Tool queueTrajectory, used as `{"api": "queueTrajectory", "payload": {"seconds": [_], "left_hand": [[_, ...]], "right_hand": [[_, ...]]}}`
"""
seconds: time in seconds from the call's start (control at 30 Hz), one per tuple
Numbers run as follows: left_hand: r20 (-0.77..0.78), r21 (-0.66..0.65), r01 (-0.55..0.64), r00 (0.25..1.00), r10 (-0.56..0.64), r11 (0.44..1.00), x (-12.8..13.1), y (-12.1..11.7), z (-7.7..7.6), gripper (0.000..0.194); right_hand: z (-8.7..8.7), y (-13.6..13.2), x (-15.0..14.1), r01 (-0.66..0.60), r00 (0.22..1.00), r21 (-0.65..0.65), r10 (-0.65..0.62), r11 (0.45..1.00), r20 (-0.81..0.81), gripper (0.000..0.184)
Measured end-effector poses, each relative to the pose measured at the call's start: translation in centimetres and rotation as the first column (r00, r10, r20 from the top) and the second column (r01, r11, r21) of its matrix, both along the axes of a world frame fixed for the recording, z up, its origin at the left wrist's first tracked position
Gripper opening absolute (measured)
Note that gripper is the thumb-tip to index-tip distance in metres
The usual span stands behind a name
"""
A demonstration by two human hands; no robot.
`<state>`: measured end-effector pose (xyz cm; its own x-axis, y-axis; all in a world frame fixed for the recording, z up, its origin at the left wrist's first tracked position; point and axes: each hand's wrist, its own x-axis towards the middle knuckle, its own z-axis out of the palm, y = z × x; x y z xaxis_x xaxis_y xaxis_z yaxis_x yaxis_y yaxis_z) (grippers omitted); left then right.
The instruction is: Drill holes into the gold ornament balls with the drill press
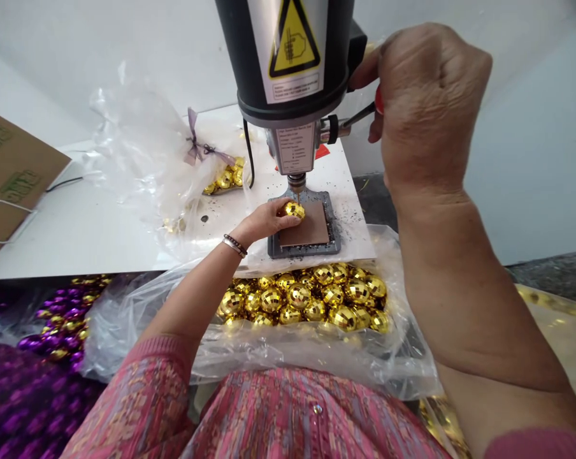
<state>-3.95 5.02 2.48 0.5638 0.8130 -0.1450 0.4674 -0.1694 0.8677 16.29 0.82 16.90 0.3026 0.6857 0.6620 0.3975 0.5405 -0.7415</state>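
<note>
My left hand [267,220] is closed on a gold mirrored ball [294,210], under the bit of a small bench drill press [295,121]. The ball is at the brown board [309,231] on the drill's grey base [336,242]. Whether the bit touches the ball I cannot tell. Up at the right, my right hand [426,95] is wrapped round the red-ended feed lever [359,115] on the drill's side. Several more gold mirrored balls [298,296] fill a clear plastic bag [269,350] right in front of my body.
On the white table [111,236] stands a clear bag [139,159], with gold balls [228,177] beside it. Dark shavings lie around the drill base. A cardboard box [15,172] is at the far left. Below it are purple balls [63,312]. A black cord [248,153] hangs beside the drill.
</note>
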Motion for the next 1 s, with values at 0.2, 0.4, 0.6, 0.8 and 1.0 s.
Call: {"api": "queueTrajectory", "payload": {"seconds": [0.2, 0.4, 0.6, 0.8, 1.0], "left_hand": [[-0.113, 0.081, -0.064, 0.991, 0.073, 0.995, 1.7, -0.5, 0.1, 0.043], [-0.037, -0.046, -0.113, 0.993, 0.111, 0.993, 2.3, -0.4, -0.4, 0.053], [-0.025, -0.023, -0.144, 0.989, 0.143, 0.989, 2.3, -0.9, -0.3, 0.058], [-0.009, 0.004, -0.113, 0.994, 0.113, 0.994, 2.2, -0.7, -0.7, 0.052], [0.005, 0.044, -0.095, 0.995, 0.095, 0.994, 1.9, -0.5, -1.3, 0.053]], "right_hand": [[-0.6, 0.5, 0.2, -0.020, 1.000, 0.097, 0.018, 0.995, 0.023, 0.033], [-1.1, -0.2, 0.3, -0.058, 0.998, 0.142, 0.055, 0.988, 0.028, 0.039], [-3.3, -2.2, -0.1, 0.038, 0.999, 0.122, -0.041, 0.992, 0.017, 0.030], [-5.3, -2.7, -0.3, 0.099, 0.994, 0.145, -0.106, 0.985, 0.041, 0.032], [-6.8, -2.5, -0.3, 0.117, 0.990, 0.207, -0.130, 0.971, 0.049, 0.030]]}}
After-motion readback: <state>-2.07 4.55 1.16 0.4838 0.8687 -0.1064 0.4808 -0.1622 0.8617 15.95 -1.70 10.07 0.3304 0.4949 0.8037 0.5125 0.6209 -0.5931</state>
